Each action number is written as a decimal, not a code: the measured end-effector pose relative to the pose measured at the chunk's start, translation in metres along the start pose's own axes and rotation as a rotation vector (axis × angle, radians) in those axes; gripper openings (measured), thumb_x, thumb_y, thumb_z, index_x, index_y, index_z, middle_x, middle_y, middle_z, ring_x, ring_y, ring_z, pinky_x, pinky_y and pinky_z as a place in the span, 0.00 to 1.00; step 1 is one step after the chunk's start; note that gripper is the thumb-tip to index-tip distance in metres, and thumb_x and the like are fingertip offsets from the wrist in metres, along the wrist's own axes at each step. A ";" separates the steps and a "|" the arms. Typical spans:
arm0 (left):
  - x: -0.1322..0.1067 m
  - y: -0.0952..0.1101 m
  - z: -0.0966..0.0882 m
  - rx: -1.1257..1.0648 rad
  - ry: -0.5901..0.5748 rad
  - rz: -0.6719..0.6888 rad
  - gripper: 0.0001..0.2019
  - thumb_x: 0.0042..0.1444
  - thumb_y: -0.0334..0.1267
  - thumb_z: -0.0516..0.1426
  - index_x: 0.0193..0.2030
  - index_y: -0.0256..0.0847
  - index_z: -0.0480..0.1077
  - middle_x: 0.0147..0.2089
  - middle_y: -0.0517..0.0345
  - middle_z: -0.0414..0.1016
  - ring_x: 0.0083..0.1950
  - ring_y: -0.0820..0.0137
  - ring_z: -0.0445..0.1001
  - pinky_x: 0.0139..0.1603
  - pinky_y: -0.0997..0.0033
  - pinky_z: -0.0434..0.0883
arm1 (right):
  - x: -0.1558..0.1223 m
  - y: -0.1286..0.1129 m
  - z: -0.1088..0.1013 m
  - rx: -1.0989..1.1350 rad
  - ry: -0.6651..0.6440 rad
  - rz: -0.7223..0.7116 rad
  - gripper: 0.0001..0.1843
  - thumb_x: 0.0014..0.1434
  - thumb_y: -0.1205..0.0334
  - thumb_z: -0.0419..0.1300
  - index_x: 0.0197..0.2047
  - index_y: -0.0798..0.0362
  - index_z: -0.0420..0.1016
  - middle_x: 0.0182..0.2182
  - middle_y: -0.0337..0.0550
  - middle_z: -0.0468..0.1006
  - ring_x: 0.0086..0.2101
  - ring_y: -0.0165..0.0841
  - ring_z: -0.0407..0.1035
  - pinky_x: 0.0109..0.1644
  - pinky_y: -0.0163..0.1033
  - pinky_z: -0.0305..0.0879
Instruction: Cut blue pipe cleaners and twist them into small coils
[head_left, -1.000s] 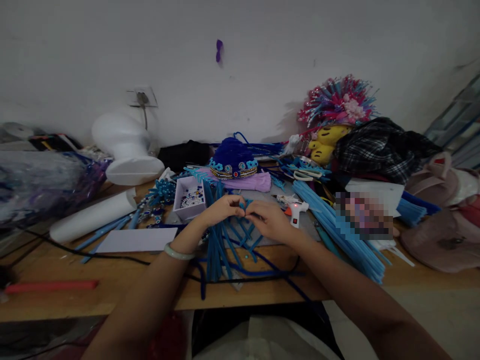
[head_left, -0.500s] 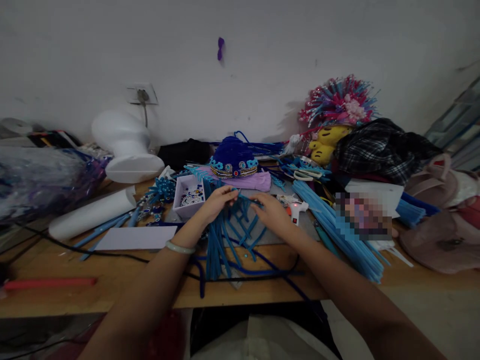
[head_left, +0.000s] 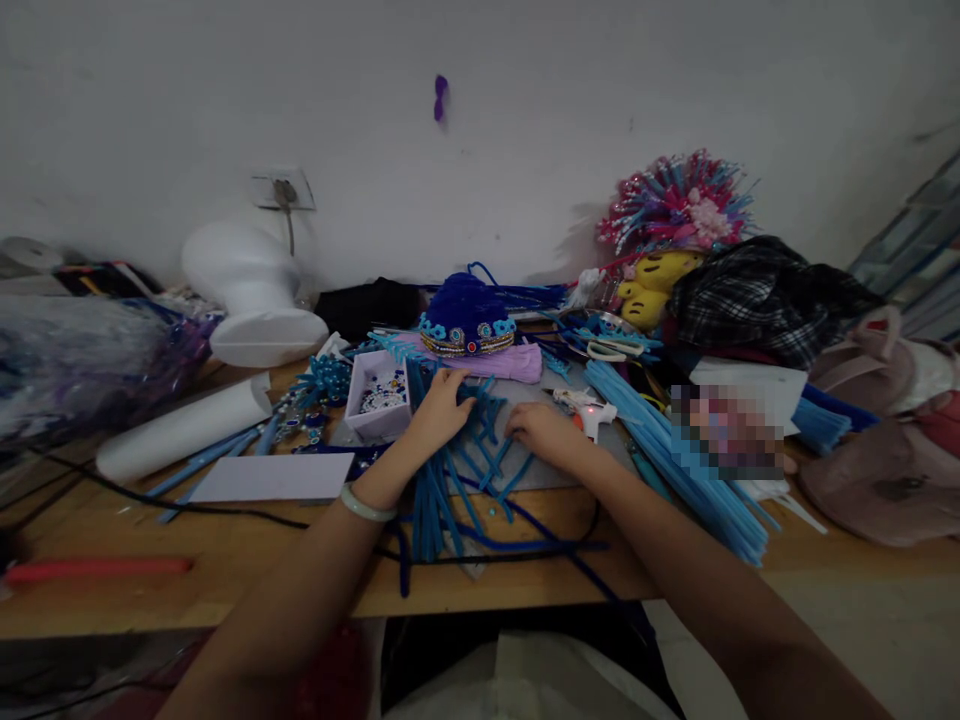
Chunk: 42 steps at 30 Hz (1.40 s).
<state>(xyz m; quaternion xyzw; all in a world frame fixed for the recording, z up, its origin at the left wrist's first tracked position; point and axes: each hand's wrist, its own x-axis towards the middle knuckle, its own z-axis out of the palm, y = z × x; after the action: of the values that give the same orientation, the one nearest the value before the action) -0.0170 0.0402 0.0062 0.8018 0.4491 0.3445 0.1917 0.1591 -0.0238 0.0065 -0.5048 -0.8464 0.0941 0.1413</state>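
My left hand (head_left: 442, 408) rests over the pile of teal-blue pipe cleaners (head_left: 431, 500), thumb apart from the fingers. Its fingertips are partly lost among the stems. My right hand (head_left: 546, 432) is just right of several short crossed pipe-cleaner pieces (head_left: 487, 450) on a grey mat (head_left: 551, 475). Its fingers are loosely bent, with no stem visible in them. Behind my hands, a dark-blue fuzzy headpiece (head_left: 466, 305) with a jewelled band sits on a lilac bundle (head_left: 521, 363). Left of my left hand stands a white box (head_left: 366, 415) of beads and gems.
A white glue gun (head_left: 596, 420) with a red light and pliers (head_left: 559, 397) lie beyond my right hand. Long blue pipe cleaners (head_left: 690, 480) lie at the right. A white foam head (head_left: 251, 290) stands at the back left. A black cord (head_left: 225, 508) crosses the table.
My hands have moved apart from the small blue piece they held between them. The left has shifted slightly left over the pile; the right has lowered and moved right.
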 end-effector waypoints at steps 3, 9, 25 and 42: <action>-0.004 0.013 -0.002 -0.062 -0.054 0.074 0.14 0.50 0.35 0.50 0.43 0.36 0.65 0.40 0.52 0.67 0.39 0.69 0.66 0.40 0.69 0.63 | 0.001 0.001 -0.005 -0.009 0.061 0.008 0.13 0.50 0.74 0.50 0.33 0.56 0.75 0.31 0.44 0.71 0.34 0.31 0.64 0.41 0.35 0.58; -0.014 0.031 0.007 -0.306 -0.449 -0.033 0.13 0.50 0.45 0.49 0.31 0.37 0.68 0.24 0.61 0.69 0.23 0.75 0.64 0.26 0.75 0.61 | 0.003 0.003 -0.009 0.005 0.313 0.024 0.12 0.52 0.74 0.49 0.33 0.58 0.73 0.35 0.47 0.71 0.38 0.32 0.63 0.44 0.37 0.58; -0.014 0.038 -0.006 -0.732 -0.531 -0.312 0.16 0.48 0.51 0.51 0.28 0.38 0.62 0.20 0.65 0.63 0.16 0.82 0.55 0.16 0.80 0.53 | 0.002 -0.008 -0.013 0.251 0.516 -0.033 0.13 0.53 0.72 0.50 0.36 0.54 0.73 0.40 0.46 0.71 0.42 0.32 0.64 0.48 0.41 0.59; -0.013 0.037 0.001 -0.473 -0.344 -0.078 0.10 0.48 0.40 0.52 0.33 0.37 0.68 0.23 0.62 0.68 0.23 0.75 0.63 0.25 0.76 0.60 | 0.003 -0.013 -0.029 2.135 -0.008 0.673 0.18 0.60 0.57 0.43 0.33 0.61 0.68 0.22 0.43 0.72 0.19 0.22 0.62 0.18 0.25 0.58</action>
<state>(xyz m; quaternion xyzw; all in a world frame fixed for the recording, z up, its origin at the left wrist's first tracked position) 0.0009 0.0096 0.0239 0.7637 0.3478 0.2908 0.4596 0.1565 -0.0273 0.0386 -0.3279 -0.1525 0.8072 0.4665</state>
